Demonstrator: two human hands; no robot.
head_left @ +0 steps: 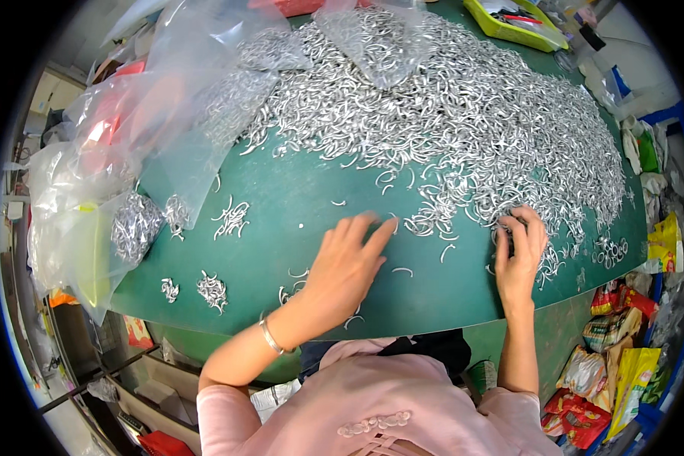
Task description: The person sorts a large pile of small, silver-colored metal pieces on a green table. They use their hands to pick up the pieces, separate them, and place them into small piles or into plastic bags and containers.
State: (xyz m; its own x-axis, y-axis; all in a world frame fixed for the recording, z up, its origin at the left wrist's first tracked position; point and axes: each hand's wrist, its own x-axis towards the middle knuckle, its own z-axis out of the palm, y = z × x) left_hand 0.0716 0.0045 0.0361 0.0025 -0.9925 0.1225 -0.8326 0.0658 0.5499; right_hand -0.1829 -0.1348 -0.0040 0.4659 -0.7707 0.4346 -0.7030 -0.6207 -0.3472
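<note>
A big heap of small curved silver metal pieces [463,114] covers the far and right part of a green table [296,186]. My left hand [346,262], a bangle on its wrist, hovers palm down over the table's middle; its fingers are apart and slightly blurred, close to one loose piece. At the heap's near right edge is my right hand [523,247], its fingers curled toward the thumb among the pieces. What lies within its grip is hidden. A few pieces show partly beneath my left hand.
Small piles [212,292] of pieces sit at the near left. Clear plastic bags [167,99], one holding pieces, cover the left side. A yellow-green basket [513,26] stands at the far right. Colourful packets [585,372] fill a rack beyond the right edge; an open drawer [148,387] lies lower left.
</note>
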